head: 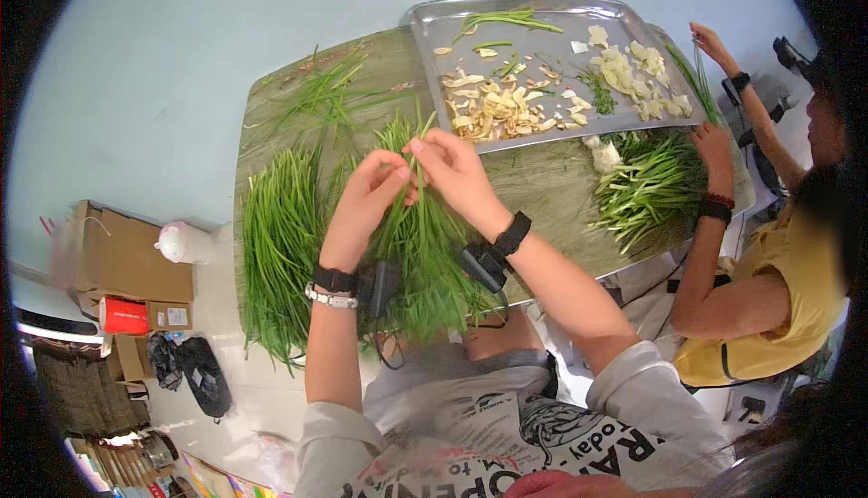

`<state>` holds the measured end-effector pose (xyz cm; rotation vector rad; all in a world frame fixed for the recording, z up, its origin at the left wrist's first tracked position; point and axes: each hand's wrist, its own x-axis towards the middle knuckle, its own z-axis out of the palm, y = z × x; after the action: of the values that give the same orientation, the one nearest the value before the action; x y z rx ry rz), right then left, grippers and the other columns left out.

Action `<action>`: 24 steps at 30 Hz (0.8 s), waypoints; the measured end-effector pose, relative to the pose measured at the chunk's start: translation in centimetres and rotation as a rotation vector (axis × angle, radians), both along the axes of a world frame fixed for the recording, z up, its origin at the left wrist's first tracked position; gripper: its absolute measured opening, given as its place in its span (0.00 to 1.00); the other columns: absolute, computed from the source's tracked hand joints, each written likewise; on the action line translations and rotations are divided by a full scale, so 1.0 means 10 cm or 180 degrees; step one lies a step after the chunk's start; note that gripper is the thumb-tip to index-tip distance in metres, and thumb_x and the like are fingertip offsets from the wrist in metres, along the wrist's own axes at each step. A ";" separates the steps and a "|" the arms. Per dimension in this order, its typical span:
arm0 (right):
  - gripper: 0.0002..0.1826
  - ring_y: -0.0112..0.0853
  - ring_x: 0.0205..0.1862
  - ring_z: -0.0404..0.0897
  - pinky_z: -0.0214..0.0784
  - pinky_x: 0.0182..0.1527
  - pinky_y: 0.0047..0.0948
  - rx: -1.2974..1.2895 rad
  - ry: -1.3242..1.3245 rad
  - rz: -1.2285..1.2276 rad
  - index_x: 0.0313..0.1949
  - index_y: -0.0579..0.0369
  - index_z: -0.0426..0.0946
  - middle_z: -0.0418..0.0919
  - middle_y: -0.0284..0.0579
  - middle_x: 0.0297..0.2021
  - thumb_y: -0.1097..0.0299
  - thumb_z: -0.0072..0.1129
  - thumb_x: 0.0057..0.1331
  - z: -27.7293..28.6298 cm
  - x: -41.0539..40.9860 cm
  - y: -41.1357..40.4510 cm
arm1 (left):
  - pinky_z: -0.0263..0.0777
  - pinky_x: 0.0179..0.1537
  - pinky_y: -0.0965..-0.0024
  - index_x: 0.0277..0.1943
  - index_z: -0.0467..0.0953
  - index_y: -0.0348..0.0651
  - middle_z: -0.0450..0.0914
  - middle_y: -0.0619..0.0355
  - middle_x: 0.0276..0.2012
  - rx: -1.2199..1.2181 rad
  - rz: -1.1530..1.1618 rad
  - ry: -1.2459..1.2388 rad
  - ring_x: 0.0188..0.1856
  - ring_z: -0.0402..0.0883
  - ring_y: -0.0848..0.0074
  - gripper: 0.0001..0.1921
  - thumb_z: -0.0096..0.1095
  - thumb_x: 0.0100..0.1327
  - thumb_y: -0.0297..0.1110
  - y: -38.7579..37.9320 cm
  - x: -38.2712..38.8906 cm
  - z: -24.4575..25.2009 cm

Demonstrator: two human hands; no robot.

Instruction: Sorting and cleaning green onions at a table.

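My left hand (pixel 369 203) and my right hand (pixel 451 162) meet over a pile of green chives (pixel 434 260), fingertips close together. A few chive stalks pass between them; the right thumb and fingers pinch their upper ends. The left thumb and fingers are bent near the same stalks, and whether they grip them is unclear. A large bundle of chives (pixel 281 247) lies left of my left hand. Loose trimmed green blades (pixel 332 94) are scattered on the wooden table (pixel 536 189) beyond my hands.
A metal tray (pixel 502 146) at the back right holds mushroom pieces, pale fungus and green stalks. Beside me on the right, a person in yellow handles green stalks over another bunch of greens (pixel 644 193). Cardboard boxes (pixel 135 254) and black bags (pixel 196 369) stand left on the floor.
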<state>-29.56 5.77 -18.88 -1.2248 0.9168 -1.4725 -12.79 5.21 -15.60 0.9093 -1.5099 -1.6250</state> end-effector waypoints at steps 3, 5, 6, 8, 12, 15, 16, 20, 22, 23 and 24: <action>0.12 0.13 0.24 0.69 0.61 0.25 0.17 0.0138 -0.0109 -0.0018 0.34 0.59 0.75 0.72 0.28 0.21 0.65 0.56 0.74 0.00 -0.01 -0.02 | 0.72 0.47 0.73 0.47 0.73 0.39 0.81 0.57 0.42 0.0197 -0.0107 0.0222 0.41 0.79 0.76 0.08 0.54 0.74 0.34 0.02 0.06 -0.01; 0.12 0.13 0.24 0.69 0.61 0.25 0.17 0.0229 -0.0181 -0.0025 0.32 0.58 0.74 0.71 0.27 0.21 0.66 0.56 0.73 0.01 -0.02 -0.02 | 0.73 0.51 0.69 0.50 0.74 0.38 0.82 0.53 0.47 0.0242 -0.0330 0.0384 0.45 0.81 0.73 0.11 0.53 0.74 0.36 0.01 0.10 -0.06; 0.12 0.13 0.23 0.67 0.59 0.24 0.17 0.0318 -0.0178 0.0014 0.32 0.57 0.73 0.70 0.26 0.20 0.66 0.57 0.73 0.05 -0.01 -0.01 | 0.73 0.51 0.69 0.50 0.74 0.38 0.82 0.53 0.47 0.0256 -0.0307 0.0403 0.45 0.81 0.73 0.11 0.53 0.74 0.36 0.02 0.13 -0.04; 0.12 0.12 0.22 0.66 0.57 0.23 0.17 0.0421 -0.0152 0.0075 0.31 0.56 0.72 0.68 0.25 0.19 0.65 0.57 0.73 0.06 -0.02 -0.01 | 0.71 0.53 0.68 0.56 0.75 0.38 0.82 0.54 0.52 0.0022 -0.0842 0.0244 0.47 0.81 0.74 0.16 0.53 0.73 0.39 0.03 0.19 0.04; 0.12 0.13 0.19 0.61 0.49 0.21 0.18 0.0319 0.0301 0.0051 0.36 0.56 0.77 0.66 0.24 0.18 0.61 0.56 0.74 0.15 -0.03 0.01 | 0.71 0.56 0.66 0.62 0.72 0.34 0.80 0.48 0.56 -0.0121 -0.1389 0.0407 0.52 0.81 0.69 0.21 0.52 0.73 0.39 0.07 0.25 0.08; 0.13 0.14 0.18 0.60 0.50 0.21 0.19 0.0493 0.0135 0.0064 0.36 0.56 0.77 0.65 0.25 0.16 0.59 0.56 0.74 0.15 -0.04 0.00 | 0.71 0.55 0.67 0.61 0.73 0.34 0.81 0.50 0.54 -0.0153 -0.1348 0.0174 0.51 0.81 0.70 0.19 0.52 0.73 0.37 0.18 0.31 0.14; 0.14 0.14 0.17 0.61 0.51 0.20 0.18 0.0562 0.0069 -0.0055 0.36 0.56 0.77 0.66 0.26 0.16 0.59 0.55 0.74 0.13 -0.04 -0.01 | 0.72 0.52 0.70 0.60 0.74 0.35 0.82 0.54 0.53 -0.0331 -0.1279 -0.0093 0.48 0.81 0.73 0.18 0.54 0.73 0.35 0.23 0.31 0.18; 0.15 0.15 0.17 0.63 0.53 0.19 0.18 0.0578 0.0249 -0.0219 0.34 0.55 0.75 0.67 0.27 0.16 0.57 0.54 0.75 0.06 -0.05 -0.04 | 0.73 0.46 0.72 0.60 0.73 0.38 0.84 0.56 0.50 -0.0750 -0.1001 -0.1087 0.44 0.81 0.77 0.18 0.56 0.72 0.35 0.57 0.33 0.45; 0.15 0.15 0.17 0.63 0.53 0.20 0.18 0.0531 0.0419 -0.0304 0.33 0.55 0.74 0.67 0.27 0.16 0.58 0.54 0.75 0.01 -0.03 -0.05 | 0.73 0.44 0.71 0.61 0.73 0.38 0.84 0.55 0.50 -0.0779 -0.1002 -0.0721 0.43 0.81 0.75 0.18 0.56 0.72 0.35 0.77 0.35 0.40; 0.15 0.16 0.17 0.63 0.53 0.20 0.19 0.0373 0.0608 -0.0381 0.32 0.56 0.73 0.66 0.28 0.16 0.60 0.55 0.74 -0.02 -0.04 -0.07 | 0.73 0.44 0.71 0.61 0.72 0.38 0.84 0.55 0.50 -0.0810 -0.1108 -0.0704 0.43 0.81 0.75 0.18 0.55 0.72 0.35 0.85 0.38 0.43; 0.15 0.16 0.17 0.62 0.54 0.21 0.20 0.0216 0.0782 -0.0446 0.31 0.56 0.73 0.66 0.28 0.15 0.61 0.55 0.74 -0.06 -0.02 -0.08 | 0.73 0.45 0.70 0.60 0.73 0.38 0.84 0.54 0.50 -0.0609 -0.1240 -0.0779 0.43 0.82 0.72 0.17 0.55 0.73 0.35 0.92 0.42 0.51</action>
<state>-29.79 5.02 -19.48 -1.3331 1.2291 -1.4064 -8.62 14.41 -10.54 0.7614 -2.0776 -1.6378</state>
